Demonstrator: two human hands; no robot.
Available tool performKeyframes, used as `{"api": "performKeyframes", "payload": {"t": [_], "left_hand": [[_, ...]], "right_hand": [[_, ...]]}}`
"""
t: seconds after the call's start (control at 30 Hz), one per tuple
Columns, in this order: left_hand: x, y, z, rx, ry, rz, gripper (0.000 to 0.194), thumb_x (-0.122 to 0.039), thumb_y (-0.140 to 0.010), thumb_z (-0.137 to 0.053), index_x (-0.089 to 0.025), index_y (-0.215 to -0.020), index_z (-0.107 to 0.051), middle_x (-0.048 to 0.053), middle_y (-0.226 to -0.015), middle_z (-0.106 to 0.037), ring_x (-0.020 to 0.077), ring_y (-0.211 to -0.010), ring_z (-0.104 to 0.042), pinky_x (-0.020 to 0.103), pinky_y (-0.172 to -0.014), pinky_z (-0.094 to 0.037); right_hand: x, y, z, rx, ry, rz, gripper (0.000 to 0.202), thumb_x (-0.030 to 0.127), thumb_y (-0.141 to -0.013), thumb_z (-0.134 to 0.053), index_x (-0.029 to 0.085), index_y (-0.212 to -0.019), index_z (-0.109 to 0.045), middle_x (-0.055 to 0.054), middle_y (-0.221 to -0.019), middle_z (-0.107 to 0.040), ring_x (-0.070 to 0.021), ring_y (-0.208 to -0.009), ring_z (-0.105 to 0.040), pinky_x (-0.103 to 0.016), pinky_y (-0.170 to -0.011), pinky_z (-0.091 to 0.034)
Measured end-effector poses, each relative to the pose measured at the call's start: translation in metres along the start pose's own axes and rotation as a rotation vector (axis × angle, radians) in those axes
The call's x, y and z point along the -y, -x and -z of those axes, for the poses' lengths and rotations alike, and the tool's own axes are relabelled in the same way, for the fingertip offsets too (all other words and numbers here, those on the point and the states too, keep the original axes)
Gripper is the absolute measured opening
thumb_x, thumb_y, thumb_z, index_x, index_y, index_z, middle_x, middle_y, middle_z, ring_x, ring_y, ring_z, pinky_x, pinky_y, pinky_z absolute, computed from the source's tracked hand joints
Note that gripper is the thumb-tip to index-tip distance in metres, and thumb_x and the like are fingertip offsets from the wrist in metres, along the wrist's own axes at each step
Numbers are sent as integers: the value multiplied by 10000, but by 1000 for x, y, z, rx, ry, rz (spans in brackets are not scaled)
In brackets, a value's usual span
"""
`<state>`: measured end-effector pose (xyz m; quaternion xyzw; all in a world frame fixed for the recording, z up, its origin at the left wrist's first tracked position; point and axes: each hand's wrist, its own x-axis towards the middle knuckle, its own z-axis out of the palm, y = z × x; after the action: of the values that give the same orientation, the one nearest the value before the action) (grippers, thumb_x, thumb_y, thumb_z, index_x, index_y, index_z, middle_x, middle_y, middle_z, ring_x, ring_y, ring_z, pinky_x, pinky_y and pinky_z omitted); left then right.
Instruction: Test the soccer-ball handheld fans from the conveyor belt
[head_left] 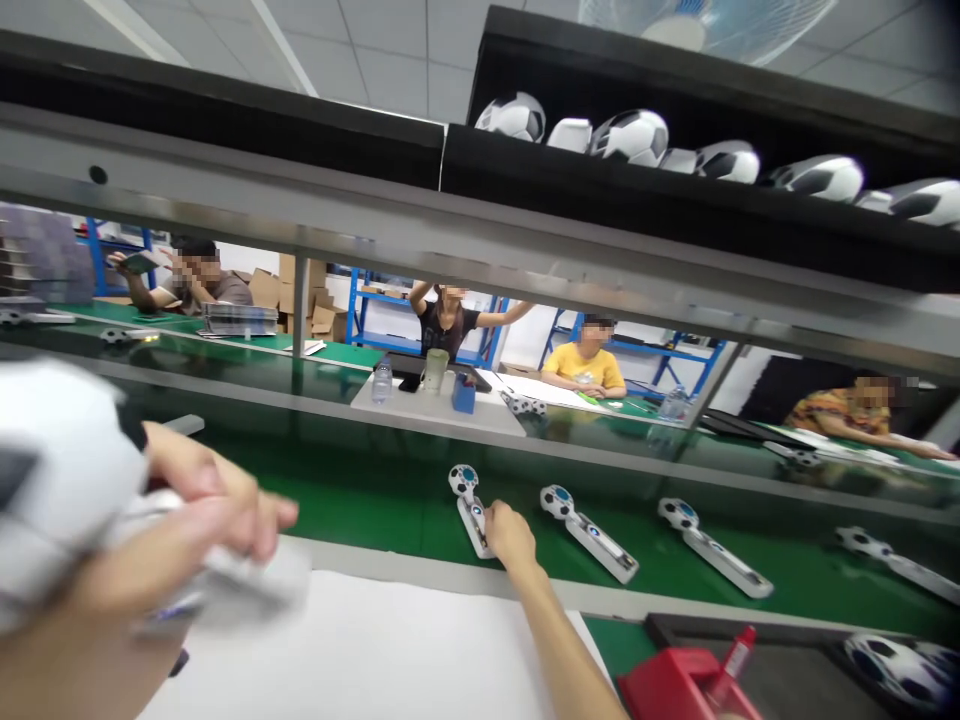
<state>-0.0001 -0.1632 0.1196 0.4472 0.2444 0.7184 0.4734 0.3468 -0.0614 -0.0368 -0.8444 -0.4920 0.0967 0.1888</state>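
Diagonally lies one device point(471, 524), ball point(464, 480) away; right hand point(513, 537) pinches it, left hand point(199, 515) another point(64, 480).

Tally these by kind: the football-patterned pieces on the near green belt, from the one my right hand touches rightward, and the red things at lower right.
Football-patterned pieces: 4
Red bin: 1
Red marker: 1
Total: 6

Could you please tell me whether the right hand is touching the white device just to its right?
Apart: the head view shows green surface between the right hand and the white device.
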Motion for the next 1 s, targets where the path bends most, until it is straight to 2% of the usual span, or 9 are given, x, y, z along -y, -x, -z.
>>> {"api": "performKeyframes", "payload": {"t": [0.07, 0.2, 0.33, 0.4, 0.5, 0.63, 0.77, 0.9, 1.0], "left_hand": [[4, -4, -10, 14, -68, -6, 275, -231, -584, -839, -237, -647, -571, -60, -537, -581, 145, -526, -572, 273, -574, -569], [16, -12, -28, 82, -11, 317, 218, -278, -689, -768, -183, -760, -585, -26, -589, -584, 145, -546, -583, 272, -555, -525], [33, -18, -32, 188, 4, 478, 194, -265, -723, -739, -175, -768, -574, -14, -613, -598, 149, -538, -586, 280, -555, -497], [39, -18, -32, 239, -24, 478, 187, -274, -734, -728, -168, -744, -574, -7, -624, -597, 144, -536, -579, 278, -556, -484], [45, -16, -33, 303, -119, 435, 185, -284, -752, -691, -162, -691, -566, 0, -627, -582, 146, -547, -574, 272, -556, -463], [51, -16, -30, 416, -369, 179, 86, -153, -667, -659, -169, -659, -574, -2, -638, -577, 146, -606, -551, 244, -558, -417], [59, -15, -24, 499, -663, -94, 160, -116, -632, -655, -195, -765, -617, 10, -715, -638, 173, -658, -578, 247, -567, -411], [68, -14, -20, 478, -857, -300, 107, -151, -688, -643, -199, -701, -548, 6, -671, -625, 145, -581, -528, 243, -511, -350], [72, -18, -18, 428, -962, -551, 142, -165, -738, -612, -185, -655, -499, 5, -625, -584, 127, -541, -470, 256, -510, -320]], "right_hand": [[9, 7, 14, -22, 2, 29, 235, 340, -960, -600, 146, -1085, -642, -81, -1126, -651, -227, -1026, -629, -448, -915, -509], [41, 29, 53, -43, -138, 194, 196, 299, -966, -552, 145, -1053, -636, -79, -1039, -673, -226, -987, -634, -425, -909, -493], [81, 74, 84, 119, -365, 490, 310, 451, -985, -436, 225, -1057, -636, -19, -985, -701, -180, -891, -652, -267, -770, -515], [97, 101, 90, 214, -440, 596, 360, 529, -964, -434, 249, -1064, -636, -9, -963, -694, -184, -861, -646, -267, -718, -513], [109, 132, 92, 317, -581, 695, 369, 539, -952, -475, 241, -1115, -620, -46, -1029, -678, -211, -894, -638, -316, -770, -515], [108, 152, 93, 243, -721, 778, 424, 523, -966, -484, 296, -1324, -494, -64, -1180, -625, -209, -951, -629, -324, -811, -532], [104, 158, 95, 94, -714, 934, 519, 454, -943, -582, 397, -1427, -403, -24, -1333, -567, -203, -1058, -616, -243, -768, -542], [103, 157, 96, -2, -651, 1068, 564, 363, -935, -625, 438, -1443, -394, 3, -1345, -579, -196, -1085, -625, -196, -744, -552], [104, 157, 97, -40, -610, 1117, 612, 284, -903, -662, 438, -1437, -404, 16, -1357, -578, -197, -1102, -623, -191, -756, -558]]}}
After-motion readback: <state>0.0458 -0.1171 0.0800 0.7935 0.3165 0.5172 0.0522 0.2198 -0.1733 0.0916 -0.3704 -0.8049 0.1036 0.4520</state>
